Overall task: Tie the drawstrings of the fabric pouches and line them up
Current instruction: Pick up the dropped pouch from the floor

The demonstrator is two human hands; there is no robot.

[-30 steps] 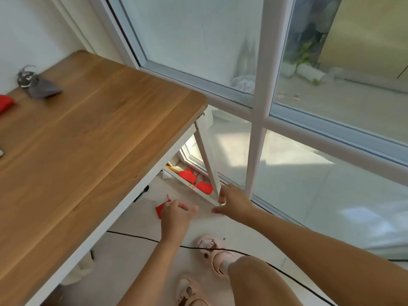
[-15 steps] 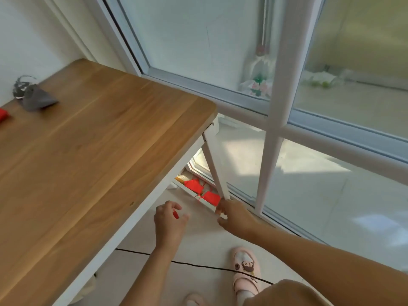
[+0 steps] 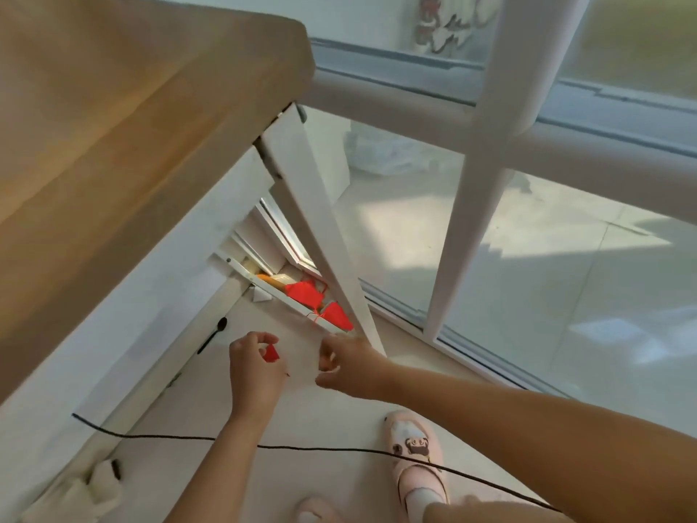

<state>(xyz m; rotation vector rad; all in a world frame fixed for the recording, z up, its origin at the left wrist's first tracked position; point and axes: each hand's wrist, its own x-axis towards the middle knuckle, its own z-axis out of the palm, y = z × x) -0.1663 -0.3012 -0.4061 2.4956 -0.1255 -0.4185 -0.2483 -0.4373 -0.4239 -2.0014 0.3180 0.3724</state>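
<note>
Beside the bench [image 3: 113, 145], the left hand [image 3: 254, 375] pinches a red pouch [image 3: 271, 354]; the right hand [image 3: 350, 368] has curled fingers, grasp unclear.

light: bright daylight admitted through the window frame [image 3: 490, 164] at 1–3 o'clock | glare: sun patches blown out on the outer floor [image 3: 547, 239] at 3 o'clock | blur: motion smear throughout, surface [image 3: 132, 107] at 10 o'clock softened most | distortion: bars bowed toward edges
</note>
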